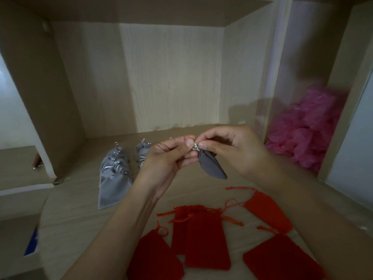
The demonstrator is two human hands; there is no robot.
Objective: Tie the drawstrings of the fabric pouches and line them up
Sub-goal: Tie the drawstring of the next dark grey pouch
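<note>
Since the red pouches [205, 239] lie closest to me, flat on the shelf board [76, 209] with cords loose and mouths ungathered, I judge them all yet to be tied; I count five, though two overlap.

Just beyond them my left hand [167, 156] and right hand [232, 146] meet above the board, thumb and forefinger of each pressed together on the silver drawstring [195, 146] at the neck of a grey pouch [212, 166]; the pouch hangs down from that pinch, clear of the board; my other fingers are curled in; how far the knot has got I cannot tell, as my fingertips cover it.

Farther back, to my left, a row of grey pouches [115, 172] runs away from me, necks gathered and silver bows showing, so those look finished and lined up; a second group [142, 152] sits just beside it, partly hidden behind my left hand; by my reckoning the grey ones are nearly done and the red lot is untouched.

Off right, in the next compartment, a pink crumpled heap [308, 134] is blurred; no brand, label or writing is readable anywhere.
</note>
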